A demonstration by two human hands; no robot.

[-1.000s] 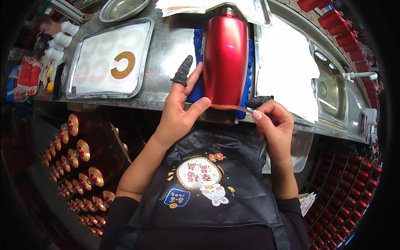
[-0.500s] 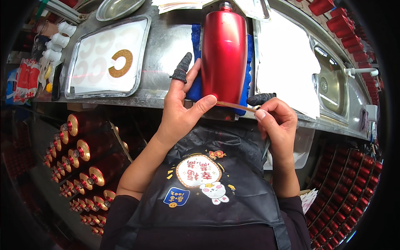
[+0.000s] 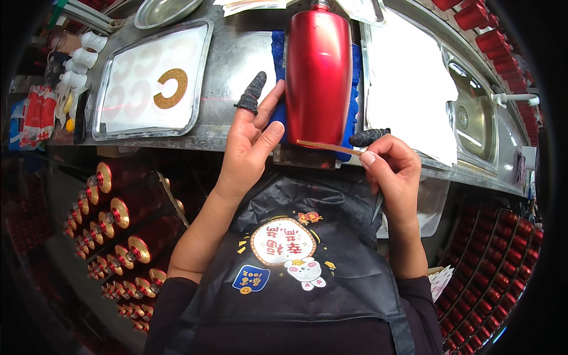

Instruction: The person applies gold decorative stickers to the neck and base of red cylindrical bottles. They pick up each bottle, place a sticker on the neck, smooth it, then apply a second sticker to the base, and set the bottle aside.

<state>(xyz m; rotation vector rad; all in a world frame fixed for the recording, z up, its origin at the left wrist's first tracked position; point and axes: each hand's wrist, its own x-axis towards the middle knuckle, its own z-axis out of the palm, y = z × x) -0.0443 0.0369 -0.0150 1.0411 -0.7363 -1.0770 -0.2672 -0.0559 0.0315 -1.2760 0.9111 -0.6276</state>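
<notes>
A glossy red bottle (image 3: pixel 319 71) lies on a blue cloth (image 3: pixel 277 56), its neck pointing away from me and its base toward me. My right hand (image 3: pixel 395 171) pinches one end of a thin gold-brown strip (image 3: pixel 328 145) between thumb and finger. The strip's other end lies across the bottle's base end. My left hand (image 3: pixel 248 139) is open beside the bottle's left side, fingers spread; one fingertip is close against the bottle, and I cannot tell whether it touches. Dark finger covers are on one finger of each hand.
On the left, a metal tray (image 3: pixel 203 77) bears a white sheet with a gold C-shaped piece (image 3: pixel 180 89). White sheets (image 3: pixel 408 89) lie to the right, before a sink (image 3: pixel 473 118). Red bottles with gold collars (image 3: pixel 139 248) stand below left, and more red pieces (image 3: pixel 491 284) below right.
My left thumb has come off the strip's left end, and the left hand has drawn slightly left, away from it. The right hand still pinches the strip.
</notes>
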